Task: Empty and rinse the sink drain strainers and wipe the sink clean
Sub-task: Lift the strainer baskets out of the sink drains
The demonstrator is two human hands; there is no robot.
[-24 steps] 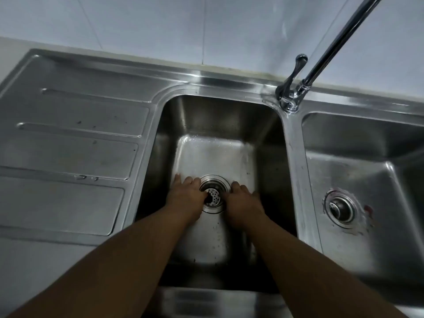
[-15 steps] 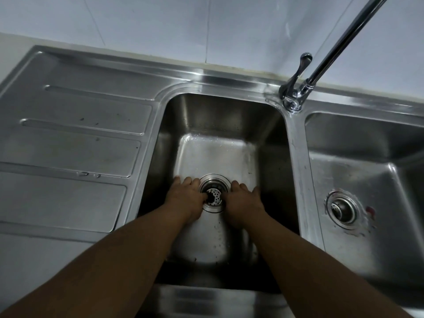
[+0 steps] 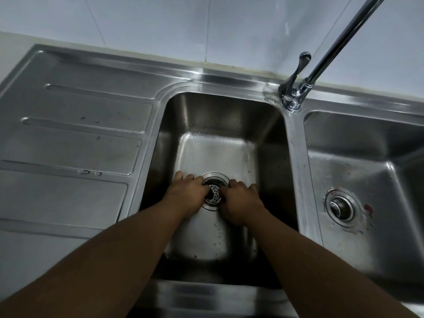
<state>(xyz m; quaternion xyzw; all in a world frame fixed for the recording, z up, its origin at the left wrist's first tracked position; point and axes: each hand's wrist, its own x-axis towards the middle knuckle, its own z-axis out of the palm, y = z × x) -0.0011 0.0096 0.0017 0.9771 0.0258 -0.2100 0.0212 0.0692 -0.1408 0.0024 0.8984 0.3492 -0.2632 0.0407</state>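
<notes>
Both our forearms reach down into the left basin (image 3: 218,115). Our left grip (image 3: 187,195) and right grip (image 3: 241,203) flank the strainer (image 3: 214,194), which sits in that basin's drain. The fingers of each curl inward and pinch its rim from opposite sides. Half a second ago they lay flatter on the basin floor. They have since closed in, and the strainer has not risen.

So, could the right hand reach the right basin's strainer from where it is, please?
Probably yes. The right hand is at the left strainer; only the low divider lies between it and the right strainer, which sits uncovered.
</notes>
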